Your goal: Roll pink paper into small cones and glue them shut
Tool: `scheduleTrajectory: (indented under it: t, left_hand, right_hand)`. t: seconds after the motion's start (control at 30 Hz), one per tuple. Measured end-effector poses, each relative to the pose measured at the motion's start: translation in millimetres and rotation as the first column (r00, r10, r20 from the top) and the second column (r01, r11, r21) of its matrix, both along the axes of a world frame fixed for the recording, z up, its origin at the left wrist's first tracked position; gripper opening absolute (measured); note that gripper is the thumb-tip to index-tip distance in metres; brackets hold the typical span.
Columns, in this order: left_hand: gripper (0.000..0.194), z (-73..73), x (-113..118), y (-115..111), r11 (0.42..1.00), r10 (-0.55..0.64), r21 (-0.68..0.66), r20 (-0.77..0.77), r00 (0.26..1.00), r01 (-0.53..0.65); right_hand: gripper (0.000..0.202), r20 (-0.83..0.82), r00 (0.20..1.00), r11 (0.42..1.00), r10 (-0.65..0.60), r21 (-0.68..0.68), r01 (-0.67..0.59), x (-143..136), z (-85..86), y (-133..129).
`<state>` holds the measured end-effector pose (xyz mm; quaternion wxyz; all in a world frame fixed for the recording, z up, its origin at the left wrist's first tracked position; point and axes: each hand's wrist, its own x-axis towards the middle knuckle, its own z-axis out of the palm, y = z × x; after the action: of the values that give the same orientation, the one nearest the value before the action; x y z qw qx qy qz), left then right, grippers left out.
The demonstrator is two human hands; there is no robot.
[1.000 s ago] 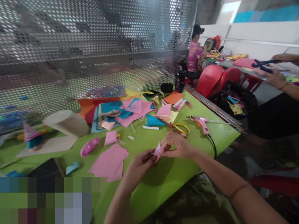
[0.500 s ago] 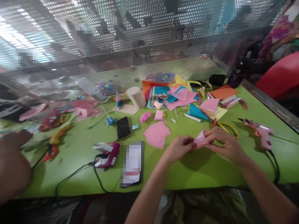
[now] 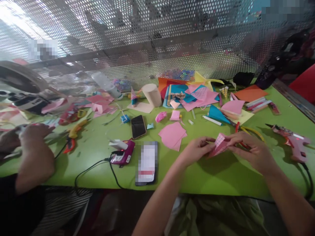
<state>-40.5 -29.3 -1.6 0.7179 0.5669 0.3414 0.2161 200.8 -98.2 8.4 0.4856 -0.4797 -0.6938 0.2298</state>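
Note:
Between my two hands is a small folded piece of pink paper [image 3: 220, 144] with a checked line pattern, held just above the green table [image 3: 197, 183]. My left hand [image 3: 197, 150] pinches its left side between thumb and fingers. On the opposite edge, my right hand [image 3: 248, 147] grips the paper with thumb and forefinger. Behind my right hand lie scissors [image 3: 253, 131] with red and yellow handles, partly hidden by it. Pink paper cutouts [image 3: 173, 135] rest flat to the left of my left hand.
At right lies a pink glue gun [image 3: 294, 141] with a black cord. Two phones, a dark one [image 3: 138, 127] and a lit one [image 3: 147, 164], sit left of centre beside a purple power strip [image 3: 123, 155]. Another person's arm [image 3: 36, 150] reaches in at left, near a yellow-orange glue gun [image 3: 73, 134].
The view has swung left, so things sit farther right. The pink paper is tilted more upright and shows more of its inner face. The other person's hands have come further into view.

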Motion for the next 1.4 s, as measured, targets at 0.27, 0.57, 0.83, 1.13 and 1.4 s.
scheduleTrajectory:
  t: [0.27, 0.57, 0.83, 1.13, 1.4]
  left_hand:
    - [0.065, 5.2, -5, 1, 0.998, -0.032, -0.052, 0.044, 0.999, 0.034]
    - [0.063, 0.3, -1, 1, 0.997, 0.008, -0.082, 0.079, 0.997, -0.001]
    - [0.056, 0.2, -1, 1, 0.998, 0.049, -0.047, 0.008, 0.999, -0.049]
    - [0.058, -2.8, -1, 5, 0.996, 0.05, -0.077, 0.038, 0.998, -0.047]
    - [0.059, -6.0, 6, 4, 0.992, 0.063, -0.115, 0.045, 0.997, -0.057]
  right_hand:
    - [0.005, -0.055, 0.998, 1.0, -0.023, -0.014, 0.022, 2, -1.7, 0]
    - [0.009, 0.011, 0.999, 0.997, 0.037, 0.069, -0.037, 1, 5.5, -2]
    - [0.011, 0.042, 0.999, 0.995, 0.019, 0.102, -0.023, 0, 9.9, -2]
    - [0.012, 0.055, 0.998, 0.992, 0.031, 0.119, -0.037, 0, 6.5, -2]
    - [0.005, 0.068, 0.997, 0.995, -0.024, 0.099, 0.018, -1, 3.5, 0]
